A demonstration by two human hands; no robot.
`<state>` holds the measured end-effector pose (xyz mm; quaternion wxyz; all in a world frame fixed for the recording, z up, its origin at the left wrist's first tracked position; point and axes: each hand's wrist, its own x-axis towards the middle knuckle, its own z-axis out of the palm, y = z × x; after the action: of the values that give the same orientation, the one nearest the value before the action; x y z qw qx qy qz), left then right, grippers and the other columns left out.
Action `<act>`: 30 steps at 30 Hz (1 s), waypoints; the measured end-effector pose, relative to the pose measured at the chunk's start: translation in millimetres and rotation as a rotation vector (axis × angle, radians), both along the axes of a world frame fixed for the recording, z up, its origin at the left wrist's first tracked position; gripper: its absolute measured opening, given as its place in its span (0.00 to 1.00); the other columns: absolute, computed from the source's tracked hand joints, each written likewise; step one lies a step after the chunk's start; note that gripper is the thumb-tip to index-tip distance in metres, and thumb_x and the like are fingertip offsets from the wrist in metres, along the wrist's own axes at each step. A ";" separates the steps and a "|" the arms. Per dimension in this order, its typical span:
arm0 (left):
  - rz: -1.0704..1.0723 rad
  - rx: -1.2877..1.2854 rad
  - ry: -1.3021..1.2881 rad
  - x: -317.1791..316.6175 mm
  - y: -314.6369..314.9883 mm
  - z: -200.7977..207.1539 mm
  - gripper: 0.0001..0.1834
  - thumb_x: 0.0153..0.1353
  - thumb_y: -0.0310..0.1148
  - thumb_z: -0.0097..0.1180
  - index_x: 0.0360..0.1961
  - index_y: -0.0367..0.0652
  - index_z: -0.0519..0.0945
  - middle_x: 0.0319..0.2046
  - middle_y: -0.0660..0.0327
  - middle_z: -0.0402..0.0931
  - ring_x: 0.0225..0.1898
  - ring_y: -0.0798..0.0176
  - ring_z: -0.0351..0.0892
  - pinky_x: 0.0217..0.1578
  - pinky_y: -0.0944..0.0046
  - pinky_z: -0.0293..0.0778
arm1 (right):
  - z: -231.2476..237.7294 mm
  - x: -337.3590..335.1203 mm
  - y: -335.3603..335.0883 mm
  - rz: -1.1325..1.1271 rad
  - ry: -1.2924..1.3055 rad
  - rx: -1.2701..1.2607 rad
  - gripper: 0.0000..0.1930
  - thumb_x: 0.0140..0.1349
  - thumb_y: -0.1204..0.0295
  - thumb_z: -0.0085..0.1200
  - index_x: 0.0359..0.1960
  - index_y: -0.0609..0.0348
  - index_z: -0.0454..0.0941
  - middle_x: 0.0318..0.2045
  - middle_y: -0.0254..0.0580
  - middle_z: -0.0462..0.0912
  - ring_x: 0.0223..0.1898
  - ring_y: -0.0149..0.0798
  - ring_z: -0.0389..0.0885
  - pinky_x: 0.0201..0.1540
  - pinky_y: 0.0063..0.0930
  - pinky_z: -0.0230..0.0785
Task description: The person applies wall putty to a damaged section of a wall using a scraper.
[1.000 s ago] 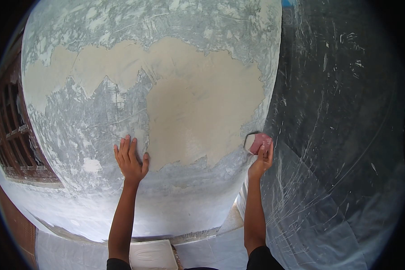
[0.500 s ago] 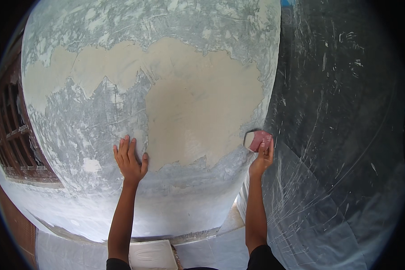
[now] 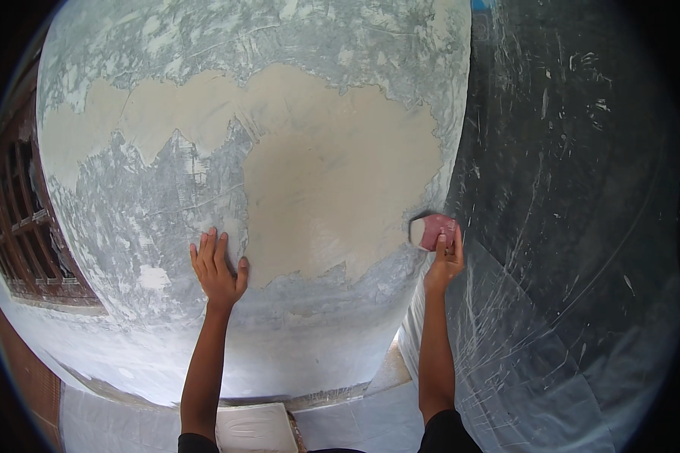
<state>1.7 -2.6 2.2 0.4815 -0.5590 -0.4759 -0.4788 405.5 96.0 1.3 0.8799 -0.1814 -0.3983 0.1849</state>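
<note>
In front of me is a grey, patchy wall [image 3: 159,196] with a broad beige area of wet-looking filler [image 3: 340,174] across its middle. My left hand [image 3: 219,270] lies flat against the wall, fingers spread, just left of the filler's lower edge. My right hand [image 3: 447,260] grips a reddish putty scraper [image 3: 437,231] between thumb and fingers. Pale filler shows on the scraper's left end, which is at the wall's right edge, near the filler's lower right border.
A dark plastic sheet [image 3: 567,226] spattered with white hangs at the right. On the left is a brown window grille [image 3: 34,226]. Below, between my arms, a pale tray [image 3: 255,430] holding whitish paste stands on grey sheeting [image 3: 355,423].
My right hand has shifted slightly to the right and tilted, and the scraper with it has moved up a little. My left hand stays in place on the wall.
</note>
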 end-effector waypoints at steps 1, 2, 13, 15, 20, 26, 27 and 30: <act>0.011 0.017 -0.011 0.0 0.1 0.3 0.27 0.60 0.43 0.49 0.57 0.38 0.70 0.60 0.50 0.65 0.64 0.50 0.59 0.65 0.43 0.47 | -1.4 0.1 2.2 0.002 0.000 0.002 0.23 0.61 0.78 0.56 0.58 0.71 0.68 0.50 0.46 0.77 0.48 0.32 0.76 0.53 0.22 0.66; 0.008 0.018 -0.011 0.6 0.2 0.3 0.27 0.60 0.43 0.49 0.57 0.38 0.70 0.60 0.50 0.65 0.64 0.50 0.59 0.65 0.43 0.47 | -2.8 0.8 1.8 -0.057 -0.125 -0.045 0.22 0.61 0.78 0.56 0.57 0.71 0.69 0.50 0.45 0.77 0.47 0.31 0.76 0.52 0.22 0.67; 0.007 0.025 -0.004 0.0 -0.5 -0.4 0.27 0.61 0.43 0.48 0.57 0.38 0.70 0.60 0.49 0.65 0.65 0.49 0.59 0.65 0.43 0.47 | 5.4 8.4 5.0 -0.051 -0.150 -0.071 0.22 0.60 0.79 0.57 0.56 0.70 0.71 0.49 0.44 0.78 0.47 0.30 0.76 0.51 0.21 0.67; 0.013 0.022 -0.001 0.8 0.3 -1.0 0.27 0.61 0.43 0.48 0.57 0.38 0.70 0.60 0.49 0.65 0.64 0.49 0.59 0.65 0.43 0.47 | 9.9 11.8 1.3 -0.017 -0.123 -0.038 0.22 0.60 0.78 0.57 0.56 0.70 0.71 0.51 0.46 0.77 0.47 0.32 0.76 0.51 0.24 0.67; 0.013 0.020 -0.002 0.2 -0.7 -1.7 0.27 0.61 0.43 0.48 0.57 0.38 0.69 0.61 0.49 0.65 0.64 0.49 0.59 0.65 0.43 0.47 | 13.4 12.0 2.8 -0.090 -0.227 -0.088 0.20 0.59 0.78 0.58 0.54 0.67 0.74 0.43 0.40 0.79 0.45 0.30 0.76 0.49 0.22 0.67; 0.022 0.022 -0.004 1.8 0.8 -3.9 0.27 0.62 0.43 0.47 0.57 0.37 0.69 0.61 0.48 0.64 0.64 0.48 0.59 0.65 0.42 0.47 | 5.2 7.6 4.4 -0.214 -0.426 -0.131 0.20 0.59 0.78 0.59 0.53 0.66 0.75 0.40 0.38 0.78 0.43 0.28 0.75 0.48 0.21 0.66; 0.027 0.022 -0.005 2.2 0.9 -4.8 0.27 0.62 0.43 0.47 0.58 0.37 0.69 0.61 0.48 0.64 0.64 0.48 0.59 0.65 0.42 0.47 | 4.8 8.1 5.0 -0.275 -0.556 -0.198 0.21 0.59 0.77 0.59 0.54 0.68 0.73 0.48 0.41 0.78 0.45 0.29 0.75 0.49 0.21 0.66; 0.037 0.005 0.001 2.9 0.6 -9.4 0.27 0.62 0.42 0.46 0.59 0.37 0.67 0.61 0.47 0.62 0.65 0.45 0.58 0.65 0.42 0.46 | 20.1 0.8 -1.0 0.029 -0.021 -0.026 0.21 0.58 0.77 0.60 0.54 0.68 0.73 0.43 0.39 0.79 0.47 0.29 0.74 0.50 0.21 0.65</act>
<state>4.6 -2.0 -7.2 0.4918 -0.5490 -0.4850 -0.4706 406.3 95.0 21.4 0.8704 -0.1890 -0.4078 0.2011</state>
